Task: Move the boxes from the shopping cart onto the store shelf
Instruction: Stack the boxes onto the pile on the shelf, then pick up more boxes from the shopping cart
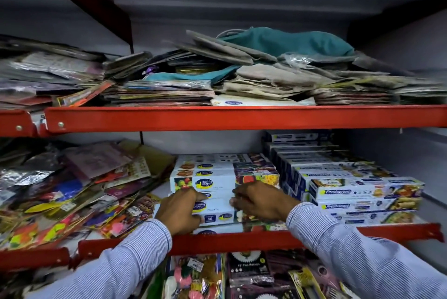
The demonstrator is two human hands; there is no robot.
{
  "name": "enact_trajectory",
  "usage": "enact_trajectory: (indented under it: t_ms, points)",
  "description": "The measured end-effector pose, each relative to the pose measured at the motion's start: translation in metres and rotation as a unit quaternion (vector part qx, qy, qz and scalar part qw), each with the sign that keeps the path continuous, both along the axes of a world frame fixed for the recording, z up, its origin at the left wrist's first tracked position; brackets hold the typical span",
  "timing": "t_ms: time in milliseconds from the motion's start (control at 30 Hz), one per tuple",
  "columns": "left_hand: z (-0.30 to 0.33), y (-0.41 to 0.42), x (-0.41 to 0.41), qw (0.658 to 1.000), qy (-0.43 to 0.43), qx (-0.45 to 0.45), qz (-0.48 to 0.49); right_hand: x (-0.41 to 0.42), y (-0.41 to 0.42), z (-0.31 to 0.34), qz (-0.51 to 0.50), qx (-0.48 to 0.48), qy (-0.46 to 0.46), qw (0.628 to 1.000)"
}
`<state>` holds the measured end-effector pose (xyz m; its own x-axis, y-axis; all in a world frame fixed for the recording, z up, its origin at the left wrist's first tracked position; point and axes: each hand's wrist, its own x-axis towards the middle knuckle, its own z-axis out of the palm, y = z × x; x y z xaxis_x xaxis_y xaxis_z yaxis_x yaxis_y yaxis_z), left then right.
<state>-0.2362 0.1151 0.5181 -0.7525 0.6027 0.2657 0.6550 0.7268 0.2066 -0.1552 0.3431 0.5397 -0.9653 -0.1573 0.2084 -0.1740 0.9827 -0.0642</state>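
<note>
Long white wrap boxes with fruit pictures and blue oval logos lie stacked on the middle shelf (242,240), which has a red front rail. My left hand (177,211) grips the left part of a front box (212,209) low in the stack, thumb underneath. My right hand (258,202) presses on the same box from the right side, fingers curled over its top edge. Above it, another white box (205,183) rests on the stack. The shopping cart is out of view.
A second stack of blue and white boxes (362,192) fills the shelf's right side. Loose colourful packets (72,197) crowd its left side. The upper red shelf (242,117) holds piled flat packets and cloths. Hanging packets (242,277) show below.
</note>
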Motion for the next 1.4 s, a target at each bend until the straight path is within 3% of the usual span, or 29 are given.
enact_trajectory:
  t_ms: [133, 333, 533, 667, 800, 967, 1167, 1400]
  points:
    - [-0.017, 0.011, -0.007, 0.999, 0.039, -0.001, 0.017, 0.011, 0.003, -0.014, -0.004, 0.045, 0.002, 0.999]
    - [-0.036, 0.014, -0.009, 0.995, 0.102, -0.006, 0.01, 0.012, 0.004, -0.02, 0.005, 0.008, 0.013, 1.0]
    - [-0.037, 0.016, -0.008, 0.995, 0.103, 0.013, -0.009, 0.006, 0.009, -0.027, -0.003, -0.032, -0.001, 0.999]
    - [-0.041, 0.014, -0.002, 0.994, 0.113, -0.002, -0.008, 0.008, 0.007, -0.032, -0.032, -0.004, -0.003, 0.999]
    - [-0.043, 0.006, 0.023, 0.987, 0.16, -0.029, 0.013, 0.029, -0.008, -0.048, -0.076, 0.064, -0.011, 0.995]
    - [-0.082, -0.02, 0.081, 0.969, 0.243, 0.016, -0.035, 0.086, -0.045, -0.081, -0.097, 0.034, 0.064, 0.993]
    - [-0.172, -0.057, 0.142, 0.984, 0.166, -0.001, -0.057, 0.156, -0.078, -0.162, -0.154, -0.006, 0.068, 0.986]
    - [-0.276, -0.098, 0.194, 0.993, -0.013, -0.116, -0.031, 0.217, -0.112, -0.277, -0.186, -0.052, -0.131, 0.972]
